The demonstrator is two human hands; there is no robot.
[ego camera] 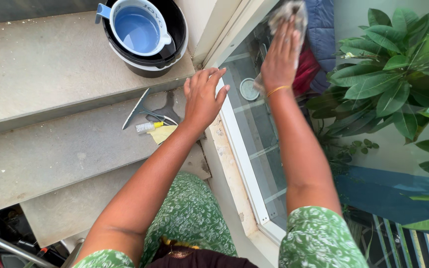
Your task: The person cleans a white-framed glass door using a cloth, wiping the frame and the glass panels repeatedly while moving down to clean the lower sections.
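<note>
Cloth (pixel 290 14) — grey, crumpled — sits flat against the window glass (pixel 254 124), pinned under the right hand (pixel 280 57), whose fingers lie extended and pressing, not clenched. Left hand (pixel 202 97) rests with fingers spread and released on the white window frame (pixel 238 134), holding nothing. On the stone step (pixel 50 144) nearby lie a squeegee (pixel 137 108), a small bottle (pixel 147 127) and a yellow cloth (pixel 164 134); a blue jug (pixel 137 27) sits inside a black bucket (pixel 175 25) one step up. Judgement: even palm pressure and overlapping strokes — with the bracing hand kept firm — would serve this wiping best.
</note>
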